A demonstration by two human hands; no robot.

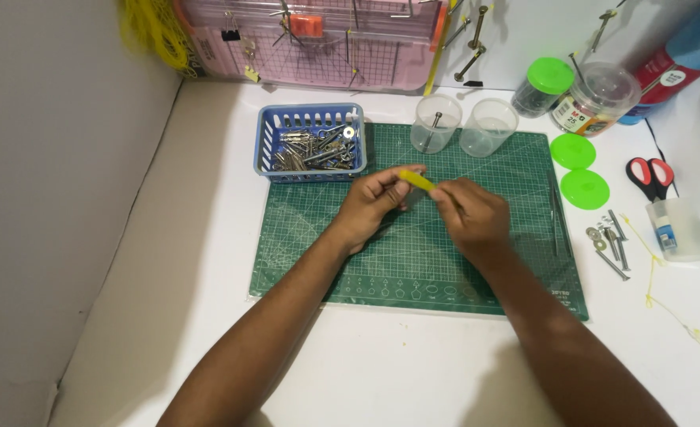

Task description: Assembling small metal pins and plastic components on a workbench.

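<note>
Green cutting mat point(413, 261) on white table point(208, 237), grey wall point(49, 158) alongside.

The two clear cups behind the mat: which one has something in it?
The left clear cup, nearer the blue basket, holds a bolt leaning inside. The right clear cup looks empty.

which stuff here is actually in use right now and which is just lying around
In use:
left hand and right hand, both pinching a small yellow strip
green gridded cutting mat under the hands

Lying about:
blue plastic basket of metal bolts
two clear plastic cups
red-handled scissors
two green round lids
</note>
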